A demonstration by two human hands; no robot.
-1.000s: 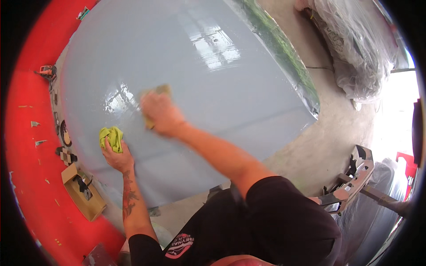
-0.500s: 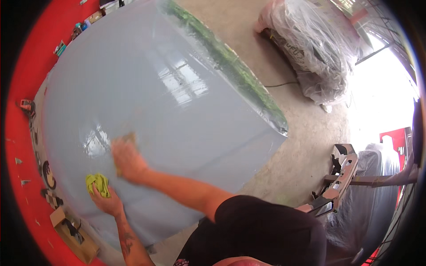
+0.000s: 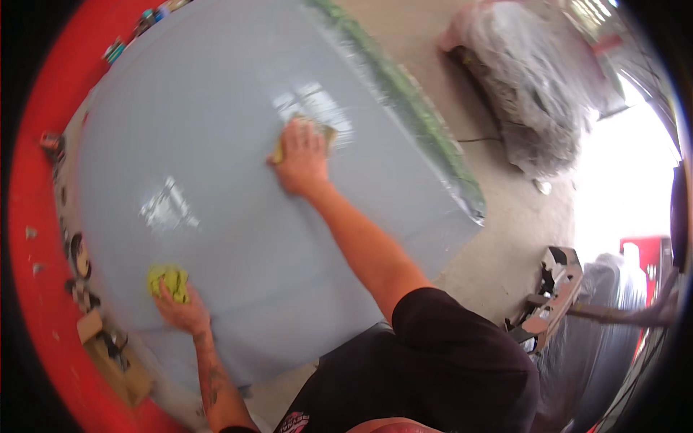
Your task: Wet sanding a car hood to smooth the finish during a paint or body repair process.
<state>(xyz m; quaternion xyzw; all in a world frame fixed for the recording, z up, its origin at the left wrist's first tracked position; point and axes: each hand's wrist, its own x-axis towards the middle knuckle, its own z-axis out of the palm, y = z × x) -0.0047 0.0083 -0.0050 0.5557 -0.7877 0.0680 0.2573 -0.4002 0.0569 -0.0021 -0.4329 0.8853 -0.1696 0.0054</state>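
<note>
A large grey car panel (image 3: 216, 130), smooth and glossy like a hood, spreads out in front of me. Near its lower left part, my left hand (image 3: 182, 309) is closed on a crumpled yellow-green cloth (image 3: 168, 283) that rests against the surface. Farther out, toward the panel's upper right, my right hand (image 3: 302, 162) presses a tan folded cloth or pad (image 3: 328, 137) flat on the grey surface, beside a bright window reflection. Its fingers lie over the pad. What is under the palm is hidden.
Green masking film (image 3: 404, 105) runs along the panel's right edge. A plastic-wrapped vehicle part (image 3: 534, 94) stands at the upper right. A bumper-like part (image 3: 552, 296) is on a stand at the right. A cardboard box (image 3: 119, 361) lies at the lower left, beside a red wall (image 3: 36, 289).
My right hand has swept up and to the right across the panel with the tan pad. My left hand still holds the yellow-green cloth in about the same place. The view has shifted slightly.
</note>
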